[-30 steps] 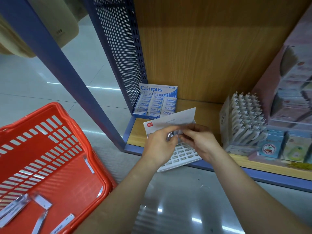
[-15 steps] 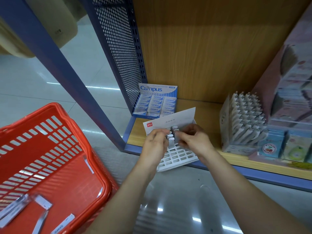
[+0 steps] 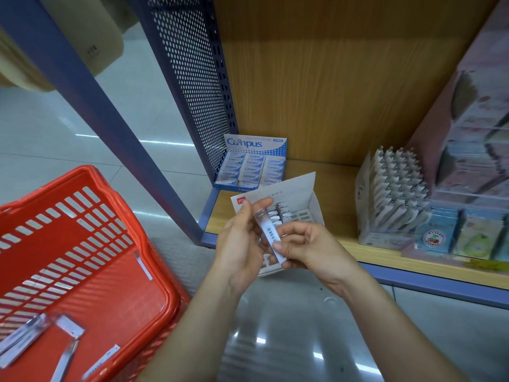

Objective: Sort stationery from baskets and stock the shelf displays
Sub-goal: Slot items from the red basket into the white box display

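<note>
Clear plastic refill case (image 3: 269,235): slim, barcode label up, tilted, held just above the white display box (image 3: 314,209) on the wooden shelf (image 3: 341,194).
Change: half a second ago both hands were low at the box's slots. Now they are raised with the case between them.
Left hand (image 3: 238,252): fingertips pinch the upper end.
Right hand (image 3: 308,250): thumb and fingers grasp the lower end.
Meaning: probably being turned to fit an empty slot.
Red basket (image 3: 170,296): more cases (image 3: 68,326) wait inside.

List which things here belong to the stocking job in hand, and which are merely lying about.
In the job: slim packet held by left hand and right hand; white display box; red basket with loose packets.
Lying about: Campus eraser box; pen display; pastel packs.
</note>
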`<state>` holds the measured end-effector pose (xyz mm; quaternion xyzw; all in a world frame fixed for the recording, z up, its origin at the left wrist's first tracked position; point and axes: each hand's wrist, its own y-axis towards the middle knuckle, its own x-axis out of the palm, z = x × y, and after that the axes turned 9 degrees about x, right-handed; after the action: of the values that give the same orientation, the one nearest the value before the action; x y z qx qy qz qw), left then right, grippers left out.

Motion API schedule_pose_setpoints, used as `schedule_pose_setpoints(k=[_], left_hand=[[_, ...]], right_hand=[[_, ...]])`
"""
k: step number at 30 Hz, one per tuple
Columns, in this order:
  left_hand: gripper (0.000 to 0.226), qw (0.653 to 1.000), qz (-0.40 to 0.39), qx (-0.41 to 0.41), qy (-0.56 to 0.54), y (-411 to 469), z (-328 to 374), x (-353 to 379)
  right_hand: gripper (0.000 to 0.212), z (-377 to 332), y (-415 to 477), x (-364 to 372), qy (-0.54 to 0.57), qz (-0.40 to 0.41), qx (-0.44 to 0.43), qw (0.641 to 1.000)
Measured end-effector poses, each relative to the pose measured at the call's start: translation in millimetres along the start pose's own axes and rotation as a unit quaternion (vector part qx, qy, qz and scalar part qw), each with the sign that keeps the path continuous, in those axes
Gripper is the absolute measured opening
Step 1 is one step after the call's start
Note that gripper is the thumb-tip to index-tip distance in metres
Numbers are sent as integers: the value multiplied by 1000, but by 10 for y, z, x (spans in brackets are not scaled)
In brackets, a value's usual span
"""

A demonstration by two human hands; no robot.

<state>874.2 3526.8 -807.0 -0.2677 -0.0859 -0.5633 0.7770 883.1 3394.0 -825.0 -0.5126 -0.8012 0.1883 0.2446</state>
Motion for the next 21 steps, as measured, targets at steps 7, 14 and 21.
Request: schedule_pose_setpoints(k=[7, 14, 21], left_hand=[[18, 993, 4, 75, 92, -1, 32, -155], [9, 991, 44, 4, 127, -62, -140, -160], [12, 990, 43, -73, 112, -92, -229, -112]], right_hand=[[18, -34, -14, -104, 58, 28, -20, 998], [27, -39, -69, -273, 234, -23, -73, 969], [43, 106, -15, -376, 267, -72, -63, 959]])
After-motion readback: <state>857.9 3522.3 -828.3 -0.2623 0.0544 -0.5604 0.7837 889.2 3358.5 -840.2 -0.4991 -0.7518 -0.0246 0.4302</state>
